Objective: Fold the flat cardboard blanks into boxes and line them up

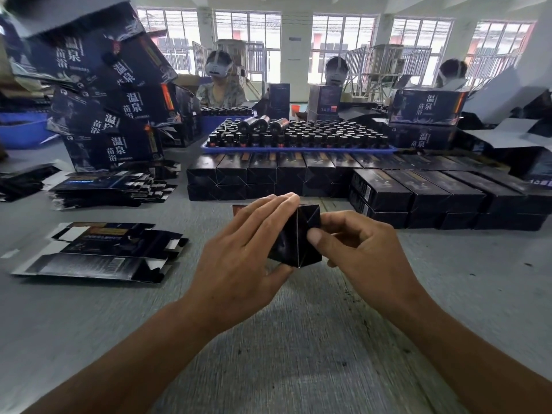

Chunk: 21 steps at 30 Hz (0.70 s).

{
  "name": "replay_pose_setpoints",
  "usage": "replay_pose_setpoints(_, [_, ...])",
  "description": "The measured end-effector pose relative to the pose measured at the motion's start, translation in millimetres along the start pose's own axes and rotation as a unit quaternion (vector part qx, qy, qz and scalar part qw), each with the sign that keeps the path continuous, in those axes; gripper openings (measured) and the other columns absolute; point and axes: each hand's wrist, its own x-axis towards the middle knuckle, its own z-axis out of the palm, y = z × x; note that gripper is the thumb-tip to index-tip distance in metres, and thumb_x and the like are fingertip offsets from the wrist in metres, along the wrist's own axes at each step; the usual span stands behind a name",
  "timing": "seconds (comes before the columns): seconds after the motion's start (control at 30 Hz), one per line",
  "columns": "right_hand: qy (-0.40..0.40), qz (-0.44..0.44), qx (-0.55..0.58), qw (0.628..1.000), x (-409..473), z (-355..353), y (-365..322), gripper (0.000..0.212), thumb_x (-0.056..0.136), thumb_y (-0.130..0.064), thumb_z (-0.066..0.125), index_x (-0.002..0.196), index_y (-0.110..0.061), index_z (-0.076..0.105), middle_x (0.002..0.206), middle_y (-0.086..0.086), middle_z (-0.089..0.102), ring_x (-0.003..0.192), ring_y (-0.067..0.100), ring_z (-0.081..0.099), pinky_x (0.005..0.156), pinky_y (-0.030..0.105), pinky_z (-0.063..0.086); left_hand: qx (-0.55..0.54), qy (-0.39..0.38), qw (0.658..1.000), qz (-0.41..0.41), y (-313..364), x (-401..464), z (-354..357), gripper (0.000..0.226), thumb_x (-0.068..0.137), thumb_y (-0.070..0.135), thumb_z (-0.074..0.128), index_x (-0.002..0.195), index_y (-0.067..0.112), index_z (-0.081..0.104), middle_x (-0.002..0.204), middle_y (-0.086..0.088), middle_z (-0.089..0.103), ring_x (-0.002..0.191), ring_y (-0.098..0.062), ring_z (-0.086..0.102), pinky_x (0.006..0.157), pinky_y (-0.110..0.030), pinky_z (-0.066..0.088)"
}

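A small black cardboard box is held end-on toward me above the grey table, its end flaps folded into a crossed pattern. My left hand wraps its left side, fingers laid over the top. From the right, my right hand grips the box, thumb pressing on the end flaps. Finished black boxes stand lined up in rows two layers high behind my hands. Flat blanks lie at the left.
A second pile of blanks sits farther back left, below a leaning stack of large printed cartons. A blue tray of dark bottles stands behind the rows. Three people sit across the table.
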Motion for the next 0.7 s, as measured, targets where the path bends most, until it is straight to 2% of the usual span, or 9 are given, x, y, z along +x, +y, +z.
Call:
replay_pose_setpoints(0.13, [-0.046, 0.057, 0.010, 0.997, -2, 3, 2, 0.080, 0.071, -0.064, 0.071, 0.142, -0.036, 0.047, 0.114, -0.010, 0.069, 0.096, 0.004, 0.071, 0.078, 0.026, 0.060, 0.013, -0.032, 0.998, 0.057, -1, -1, 6, 0.079, 0.087, 0.023, 0.063, 0.156, 0.018, 0.025, 0.163, 0.001, 0.031, 0.153, -0.021, 0.021, 0.120, -0.047, 0.031])
replay_pose_setpoints(0.23, [-0.044, 0.090, 0.016, 0.995, 0, 5, 2, 0.075, 0.076, -0.056, 0.074, 0.142, -0.036, 0.045, 0.119, -0.005, 0.067, 0.096, 0.010, 0.072, 0.082, 0.035, 0.061, 0.020, -0.030, 0.996, 0.083, 1, -2, 10, 0.074, 0.087, 0.014, 0.051, 0.156, 0.018, 0.025, 0.164, -0.003, 0.028, 0.154, -0.026, 0.017, 0.118, -0.054, 0.030])
replay_pose_setpoints(0.3, [-0.021, 0.114, 0.050, 0.992, 3, 3, 3, 0.064, 0.078, -0.041, 0.082, 0.135, -0.032, 0.053, 0.109, -0.006, 0.070, 0.090, 0.011, 0.073, 0.075, 0.029, 0.061, 0.015, 0.014, 0.999, 0.038, 1, -2, 11, 0.069, 0.088, 0.012, 0.049, 0.154, 0.016, 0.029, 0.163, -0.007, 0.030, 0.153, -0.025, 0.020, 0.119, -0.051, 0.030])
replay_pose_setpoints(0.4, [-0.023, 0.148, 0.091, 0.985, 7, -1, 6, 0.055, 0.064, -0.032, 0.077, 0.117, -0.027, 0.063, 0.096, -0.009, 0.074, 0.089, 0.014, 0.073, 0.073, 0.029, 0.062, -0.055, 0.088, 0.986, -0.129, -3, -1, 6, 0.055, 0.100, 0.028, 0.054, 0.151, 0.018, 0.036, 0.158, -0.003, 0.035, 0.146, -0.015, 0.030, 0.116, -0.031, 0.029])
replay_pose_setpoints(0.47, [-0.047, 0.161, 0.088, 0.982, 7, -2, 9, 0.051, 0.060, -0.031, 0.079, 0.109, -0.027, 0.066, 0.098, -0.009, 0.075, 0.093, 0.015, 0.073, 0.081, 0.036, 0.062, -0.215, 0.063, 0.940, -0.259, -4, 2, -2, 0.057, 0.101, 0.049, 0.054, 0.151, 0.029, 0.036, 0.150, 0.008, 0.045, 0.137, -0.003, 0.041, 0.108, -0.023, 0.036])
replay_pose_setpoints(0.5, [-0.066, 0.161, 0.066, 0.982, 6, -2, 9, 0.051, 0.059, -0.032, 0.080, 0.108, -0.028, 0.066, 0.100, -0.011, 0.074, 0.095, 0.011, 0.072, 0.084, 0.038, 0.060, -0.315, 0.041, 0.899, -0.303, -4, 3, -4, 0.059, 0.097, 0.053, 0.054, 0.150, 0.035, 0.036, 0.142, 0.012, 0.055, 0.129, 0.001, 0.050, 0.103, -0.021, 0.043])
replay_pose_setpoints(0.57, [-0.110, 0.160, 0.006, 0.981, 3, 1, 10, 0.055, 0.059, -0.041, 0.082, 0.110, -0.032, 0.065, 0.103, -0.018, 0.073, 0.096, 0.001, 0.069, 0.086, 0.032, 0.054, -0.448, 0.014, 0.831, -0.330, -6, 7, -6, 0.048, 0.096, 0.048, 0.054, 0.142, 0.041, 0.045, 0.120, 0.014, 0.070, 0.114, 0.002, 0.063, 0.087, -0.015, 0.054])
replay_pose_setpoints(0.63, [-0.133, 0.162, -0.011, 0.978, 0, 5, 9, 0.057, 0.061, -0.050, 0.082, 0.113, -0.034, 0.064, 0.104, -0.020, 0.073, 0.094, -0.002, 0.069, 0.084, 0.028, 0.054, -0.478, 0.021, 0.817, -0.322, -7, 8, -7, 0.035, 0.099, 0.035, 0.054, 0.134, 0.040, 0.054, 0.114, 0.015, 0.073, 0.107, -0.001, 0.068, 0.080, -0.011, 0.053])
replay_pose_setpoints(0.7, [-0.122, 0.149, 0.002, 0.981, 0, 5, 7, 0.057, 0.066, -0.058, 0.079, 0.116, -0.035, 0.064, 0.105, -0.021, 0.073, 0.096, -0.002, 0.070, 0.083, 0.024, 0.056, -0.490, 0.030, 0.810, -0.321, -7, 8, -8, 0.035, 0.097, 0.028, 0.062, 0.128, 0.044, 0.057, 0.114, 0.020, 0.072, 0.105, 0.000, 0.068, 0.076, -0.010, 0.053])
